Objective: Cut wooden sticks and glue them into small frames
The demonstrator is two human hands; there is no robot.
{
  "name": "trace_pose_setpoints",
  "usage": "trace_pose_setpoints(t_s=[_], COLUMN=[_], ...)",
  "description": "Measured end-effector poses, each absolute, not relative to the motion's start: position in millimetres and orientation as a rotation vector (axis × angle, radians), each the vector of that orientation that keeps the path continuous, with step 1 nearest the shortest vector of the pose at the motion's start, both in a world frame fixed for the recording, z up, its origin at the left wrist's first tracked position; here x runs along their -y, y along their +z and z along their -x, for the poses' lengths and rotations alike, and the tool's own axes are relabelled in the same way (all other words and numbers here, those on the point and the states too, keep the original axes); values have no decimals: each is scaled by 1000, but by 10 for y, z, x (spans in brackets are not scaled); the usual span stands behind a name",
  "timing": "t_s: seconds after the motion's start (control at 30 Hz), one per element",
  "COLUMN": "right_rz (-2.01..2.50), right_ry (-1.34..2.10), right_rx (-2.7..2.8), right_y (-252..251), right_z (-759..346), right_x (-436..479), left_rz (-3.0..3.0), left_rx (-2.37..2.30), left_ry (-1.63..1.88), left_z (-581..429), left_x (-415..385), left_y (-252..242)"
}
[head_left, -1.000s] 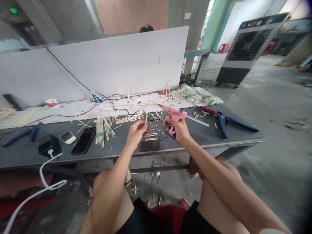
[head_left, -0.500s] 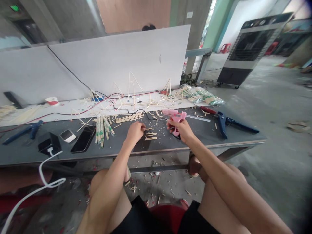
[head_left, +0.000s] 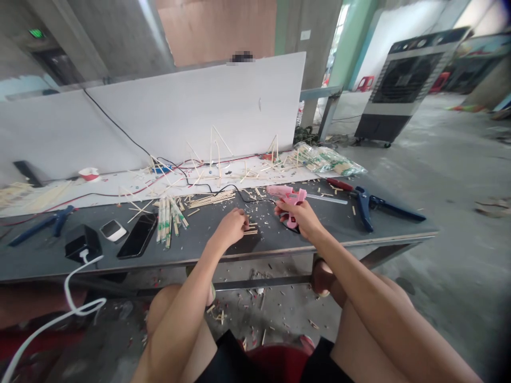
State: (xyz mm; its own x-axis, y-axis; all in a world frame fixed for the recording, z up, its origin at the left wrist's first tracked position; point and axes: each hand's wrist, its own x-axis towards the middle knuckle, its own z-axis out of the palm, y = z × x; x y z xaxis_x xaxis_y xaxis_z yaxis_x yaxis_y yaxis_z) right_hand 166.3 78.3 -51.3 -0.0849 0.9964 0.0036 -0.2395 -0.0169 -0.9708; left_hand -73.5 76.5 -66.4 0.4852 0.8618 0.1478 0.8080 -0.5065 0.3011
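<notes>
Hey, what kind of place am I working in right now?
Probably a makeshift craft workshop in a bare concrete building. The pink hot glue gun in the right hand, the wooden sticks scattered on the dark workbench, and the large air cooler on the concrete floor suggest it.

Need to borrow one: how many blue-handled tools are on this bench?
2: one blue-handled tool at the left end of the bench, another at its right end.

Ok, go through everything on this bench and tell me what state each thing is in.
Pink glue gun: held, nozzle pointing left.
Right hand: gripping the glue gun.
Left hand: down at the tabletop beside short wooden sticks, grip unclear.
Phone: lying flat, screen dark.
Stick frames: standing upright.
Clear glue stick: lying loose.
</notes>
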Motion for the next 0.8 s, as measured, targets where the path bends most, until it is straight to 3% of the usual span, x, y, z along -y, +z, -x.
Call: trace_pose_setpoints(t_s=[0.2,0.43,0.8], right_rz=[1058,1291,1295], right_ry=[1384,1349,1226], right_rx=[1169,1308,1525], right_y=[-484,-500,-426], right_z=[-1715,-1653,-1557], right_x=[-743,-720,-662], left_rz=[-2234,-1832,-1882], left_rx=[-1601,-1374,-1371], left_ry=[713,1098,1136], left_z=[957,1051,988], left_x=[-725,-655,-656], left_y=[-489,-403,-431])
